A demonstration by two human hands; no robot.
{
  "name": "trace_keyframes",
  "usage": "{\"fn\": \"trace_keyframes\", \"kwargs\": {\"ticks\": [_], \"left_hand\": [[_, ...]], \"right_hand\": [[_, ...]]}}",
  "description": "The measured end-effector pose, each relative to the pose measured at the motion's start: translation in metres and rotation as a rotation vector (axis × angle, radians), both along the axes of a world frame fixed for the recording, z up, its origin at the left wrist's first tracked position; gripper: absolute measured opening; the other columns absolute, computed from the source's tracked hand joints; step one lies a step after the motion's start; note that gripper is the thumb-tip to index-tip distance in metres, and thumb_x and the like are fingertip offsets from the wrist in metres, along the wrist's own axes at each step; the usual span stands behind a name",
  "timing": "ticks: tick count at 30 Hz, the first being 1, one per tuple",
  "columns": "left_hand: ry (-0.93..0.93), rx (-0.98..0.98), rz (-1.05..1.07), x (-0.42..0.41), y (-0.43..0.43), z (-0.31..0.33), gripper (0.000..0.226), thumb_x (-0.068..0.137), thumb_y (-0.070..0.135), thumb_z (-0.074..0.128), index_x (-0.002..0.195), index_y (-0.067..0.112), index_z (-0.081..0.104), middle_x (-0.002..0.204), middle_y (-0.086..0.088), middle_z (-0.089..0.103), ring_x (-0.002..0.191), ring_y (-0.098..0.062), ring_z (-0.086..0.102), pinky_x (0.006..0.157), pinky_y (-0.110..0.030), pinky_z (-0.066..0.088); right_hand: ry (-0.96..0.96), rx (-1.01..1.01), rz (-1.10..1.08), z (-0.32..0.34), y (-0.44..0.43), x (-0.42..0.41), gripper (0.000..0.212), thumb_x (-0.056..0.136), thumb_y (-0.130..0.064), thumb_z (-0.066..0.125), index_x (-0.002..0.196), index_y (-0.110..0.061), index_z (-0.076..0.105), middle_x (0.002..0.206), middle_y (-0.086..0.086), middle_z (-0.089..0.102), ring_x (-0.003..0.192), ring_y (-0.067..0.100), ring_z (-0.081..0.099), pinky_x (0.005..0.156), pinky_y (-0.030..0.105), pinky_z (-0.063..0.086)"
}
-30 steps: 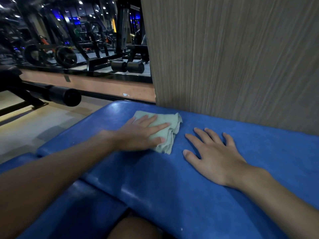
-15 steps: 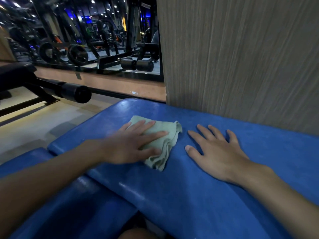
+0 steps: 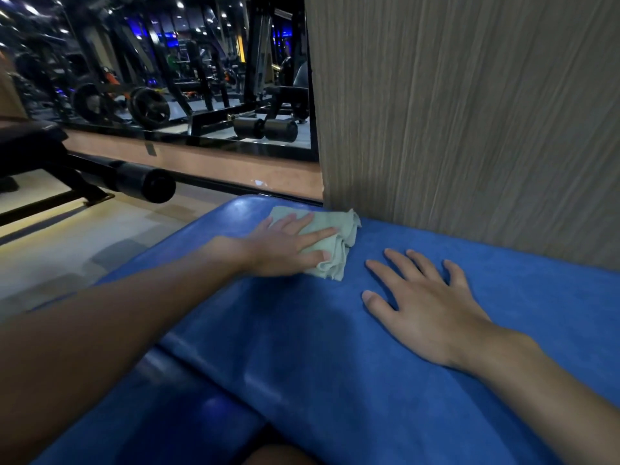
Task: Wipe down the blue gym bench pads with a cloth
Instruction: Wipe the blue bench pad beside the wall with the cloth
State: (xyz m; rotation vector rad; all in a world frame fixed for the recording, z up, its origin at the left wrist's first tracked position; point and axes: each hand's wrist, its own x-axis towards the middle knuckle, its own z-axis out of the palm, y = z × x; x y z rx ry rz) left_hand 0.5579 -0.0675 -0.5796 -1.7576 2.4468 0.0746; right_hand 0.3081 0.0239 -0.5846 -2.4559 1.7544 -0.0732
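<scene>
Blue bench pad (image 3: 302, 347): long axis from far-left end to near right, far edge up against wood-grain wall panel (image 3: 469, 129). Second, lower blue pad (image 3: 151, 414) just beside it at near left, darker, in shadow.

Pale green cloth (image 3: 339, 245) on top of upper pad, close to far-left end, right by the panel's corner; touching panel or not, can't tell. Long axis roughly far-to-near, slightly toward the right at near end. Flat at far-left part, bunched into folds along right side, loose corner pointing toward the person.

Left hand (image 3: 285, 246) palm down on cloth's left half, fingers straight and spread, pointing right and away; thumb tip at cloth's near edge. Pressing, not gripping. Cloth sticks out past fingertips to the right and beyond the thumb.

Right hand (image 3: 426, 303) flat on bare pad, palm down, fingers spread, pointing far-left twd cloth. Near cloth's bunched side but apart, strip of blue pad between. Holding nothing.

Bkgd left: pale floor (image 3: 67, 246), black padded roller (image 3: 144, 184) on a dark frame, mirror (image 3: 167, 78) w/ gym machines and weight plates.
</scene>
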Motion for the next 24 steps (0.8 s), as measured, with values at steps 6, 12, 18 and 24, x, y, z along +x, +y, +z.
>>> {"fn": "trace_keyframes", "kwargs": {"ticks": [6,12,18,24], "left_hand": [[-0.033,0.014,-0.087,0.049,0.118,0.006,0.058,0.074,0.09,-0.001,0.127,0.079,-0.02,0.164,0.01,-0.02,0.15,-0.015,-0.022,0.122,-0.044,-0.01],[0.001,0.062,-0.072,0.059,0.14,0.013,0.068,0.071,0.093,0.0,0.135,0.074,-0.017,0.162,0.015,-0.025,0.148,-0.013,-0.025,0.121,-0.044,-0.01],[-0.018,-0.018,-0.028,0.043,0.044,0.005,0.063,0.079,0.089,0.007,0.137,0.072,-0.009,0.167,0.005,-0.007,0.153,-0.018,-0.01,0.121,-0.05,-0.001],[-0.004,-0.023,0.045,0.013,-0.053,0.006,0.063,0.09,0.078,0.019,0.148,0.062,0.002,0.168,0.003,-0.001,0.153,-0.024,-0.001,0.12,-0.055,0.001]], "right_hand": [[0.053,0.0,-0.007,0.009,0.003,0.005,0.065,0.094,-0.064,0.012,0.154,-0.04,0.013,0.165,-0.009,0.004,0.152,0.017,-0.003,0.118,0.057,-0.004],[-0.069,-0.007,0.035,0.012,-0.006,0.032,0.065,0.095,-0.065,0.018,0.155,-0.039,0.013,0.166,-0.01,0.002,0.152,0.014,-0.004,0.119,0.055,-0.005],[0.008,0.005,0.065,-0.003,-0.01,0.036,0.073,0.089,-0.069,0.003,0.156,-0.039,0.002,0.165,-0.01,-0.009,0.151,0.014,-0.014,0.119,0.055,-0.008],[0.02,-0.019,0.064,-0.003,-0.01,0.036,0.07,0.091,-0.068,0.004,0.155,-0.039,0.001,0.165,-0.01,-0.009,0.15,0.013,-0.014,0.119,0.055,-0.008]]}}
